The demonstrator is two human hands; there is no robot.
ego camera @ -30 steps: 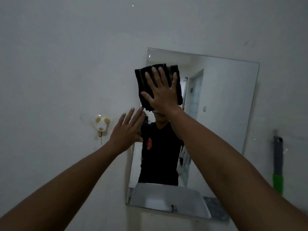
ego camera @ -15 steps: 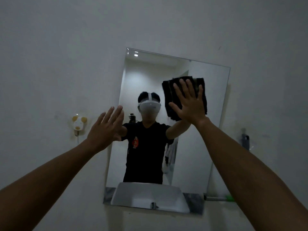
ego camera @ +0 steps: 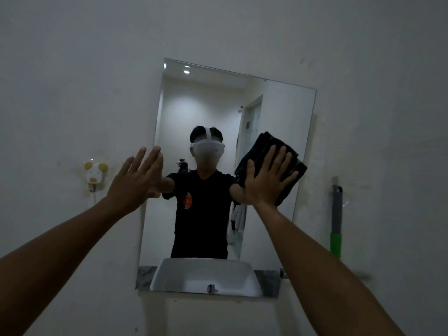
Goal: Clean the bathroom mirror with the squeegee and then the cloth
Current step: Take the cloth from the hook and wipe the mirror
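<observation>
Black cloth (ego camera: 288, 163) seemingly under right fingers (ego camera: 271, 157)

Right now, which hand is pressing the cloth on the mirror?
The right hand, flat on the black cloth; the left hand is bare at the mirror's left edge.

The white wall (ego camera: 242, 27) carries the mirror (ego camera: 278, 112), squeegee (ego camera: 336, 214) and hook (ego camera: 95, 175).

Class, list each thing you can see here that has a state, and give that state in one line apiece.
Mirror: mounted on the wall, being wiped.
Cloth: folded, pressed flat on the glass.
Right hand: open, palm on the cloth.
Left hand: open, at the mirror's left edge.
Squeegee: hanging on the wall, unused.
</observation>
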